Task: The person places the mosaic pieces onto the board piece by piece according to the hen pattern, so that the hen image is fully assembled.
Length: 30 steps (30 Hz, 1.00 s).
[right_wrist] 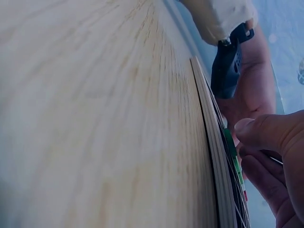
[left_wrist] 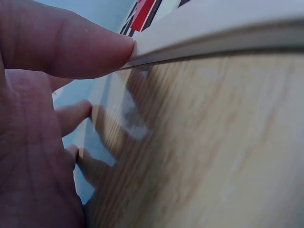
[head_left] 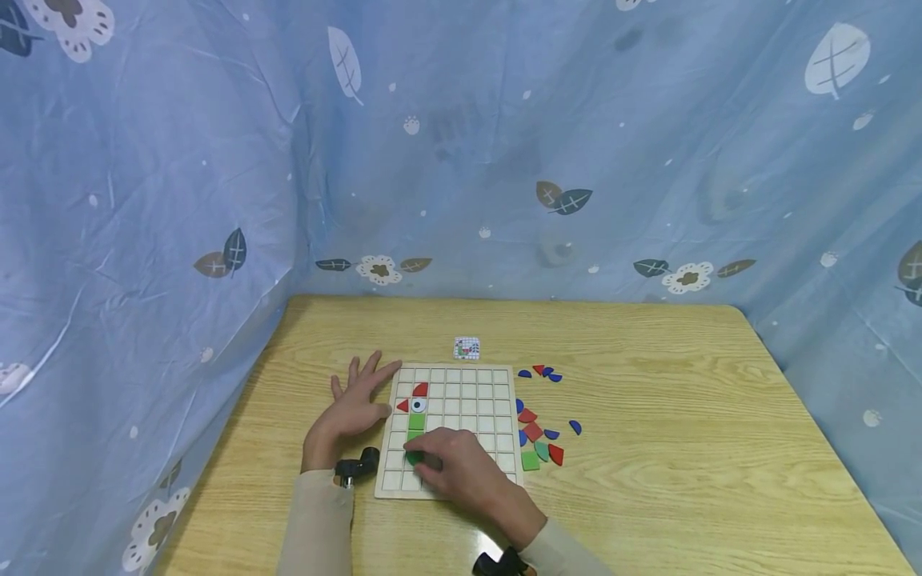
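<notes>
A square wooden grid board (head_left: 468, 424) lies on the table. My left hand (head_left: 353, 412) rests at its left side with fingers spread, the index fingertip by the upper left corner; in the left wrist view the thumb (left_wrist: 71, 47) touches the board's edge. Over the lower left squares, my right hand (head_left: 464, 472) pinches a dark green piece (head_left: 414, 458) between thumb and index finger, low at the board; the fingers partly cover it. Above it on the grid are a green square (head_left: 416, 422), a round eye piece (head_left: 418, 406), a red quarter-circle (head_left: 421, 390) and a red triangle (head_left: 402, 406).
Right of the board lie several loose pieces, among them a green square (head_left: 530, 461), a red square (head_left: 533, 431) and a blue half-circle (head_left: 575, 427). A small pattern card (head_left: 467, 348) sits behind the board. Blue patterned curtain (head_left: 461, 144) surrounds the table (head_left: 648, 416).
</notes>
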Each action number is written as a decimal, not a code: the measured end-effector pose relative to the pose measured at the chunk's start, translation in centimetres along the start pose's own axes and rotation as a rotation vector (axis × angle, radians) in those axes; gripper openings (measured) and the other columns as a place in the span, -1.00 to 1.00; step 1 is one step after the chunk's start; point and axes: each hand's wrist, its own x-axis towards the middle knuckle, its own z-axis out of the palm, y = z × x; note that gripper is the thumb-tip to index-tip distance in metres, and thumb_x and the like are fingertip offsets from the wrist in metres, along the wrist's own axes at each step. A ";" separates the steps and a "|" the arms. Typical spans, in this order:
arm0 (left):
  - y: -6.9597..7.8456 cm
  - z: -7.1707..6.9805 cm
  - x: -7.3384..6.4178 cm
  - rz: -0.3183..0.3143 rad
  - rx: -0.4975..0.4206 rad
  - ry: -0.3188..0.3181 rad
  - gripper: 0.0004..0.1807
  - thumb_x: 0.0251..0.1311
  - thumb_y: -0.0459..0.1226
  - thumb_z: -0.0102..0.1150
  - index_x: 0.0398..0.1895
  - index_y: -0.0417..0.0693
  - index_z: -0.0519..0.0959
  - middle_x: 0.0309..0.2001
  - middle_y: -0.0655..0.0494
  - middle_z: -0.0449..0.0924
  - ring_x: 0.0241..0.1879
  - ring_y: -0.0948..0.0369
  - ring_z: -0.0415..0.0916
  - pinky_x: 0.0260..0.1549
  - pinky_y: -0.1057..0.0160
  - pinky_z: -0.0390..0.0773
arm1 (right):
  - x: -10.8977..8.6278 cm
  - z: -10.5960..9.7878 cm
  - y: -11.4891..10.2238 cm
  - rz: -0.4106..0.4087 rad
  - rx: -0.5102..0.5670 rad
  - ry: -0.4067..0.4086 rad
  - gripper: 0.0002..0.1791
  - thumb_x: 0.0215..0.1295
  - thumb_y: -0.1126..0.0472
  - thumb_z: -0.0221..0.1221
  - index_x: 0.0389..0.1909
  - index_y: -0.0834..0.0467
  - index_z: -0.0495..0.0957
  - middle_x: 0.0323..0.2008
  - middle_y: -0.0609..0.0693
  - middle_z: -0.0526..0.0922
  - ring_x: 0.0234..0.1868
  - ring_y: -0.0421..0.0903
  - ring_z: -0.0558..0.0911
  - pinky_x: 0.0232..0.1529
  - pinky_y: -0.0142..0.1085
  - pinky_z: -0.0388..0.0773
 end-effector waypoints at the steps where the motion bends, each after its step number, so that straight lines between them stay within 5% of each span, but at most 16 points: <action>1: 0.0 0.0 0.0 0.001 0.000 0.000 -0.06 0.24 -0.37 0.19 0.76 0.09 0.24 0.82 -0.22 -0.29 0.74 -0.35 -0.67 0.45 -0.57 -0.79 | 0.0 0.0 0.0 0.000 0.006 0.003 -0.68 0.39 0.25 0.47 0.13 0.05 0.82 0.03 -0.13 0.88 0.09 -0.30 0.80 0.20 -0.40 0.71; 20: 0.2 0.0 -0.1 0.010 -0.007 0.002 -0.05 0.20 -0.37 0.19 0.75 0.06 0.25 0.81 -0.25 -0.28 0.74 -0.37 -0.66 0.45 -0.59 -0.77 | -0.2 0.2 0.0 0.046 0.073 -0.016 -0.75 0.41 0.29 0.43 0.06 0.06 0.84 -0.03 -0.13 0.89 -0.12 -0.43 0.70 -0.03 -0.61 0.62; 25: 0.2 0.1 -0.1 0.004 -0.019 0.005 -0.07 0.25 -0.38 0.19 0.75 0.09 0.25 0.81 -0.24 -0.27 0.74 -0.35 -0.66 0.46 -0.58 -0.77 | -0.7 0.0 0.2 0.010 0.081 0.015 -0.74 0.38 0.32 0.44 0.04 0.07 0.85 -0.08 -0.11 0.89 -0.17 -0.40 0.69 -0.04 -0.56 0.65; 30: 0.1 0.1 -0.1 -0.006 -0.011 0.004 -0.09 0.29 -0.37 0.19 0.76 0.11 0.24 0.82 -0.21 -0.28 0.75 -0.32 -0.67 0.47 -0.55 -0.78 | -2.2 -0.8 0.9 0.066 0.218 0.043 -0.74 0.36 0.31 0.45 0.04 0.09 0.85 -0.07 -0.08 0.89 -0.14 -0.27 0.75 0.01 -0.41 0.72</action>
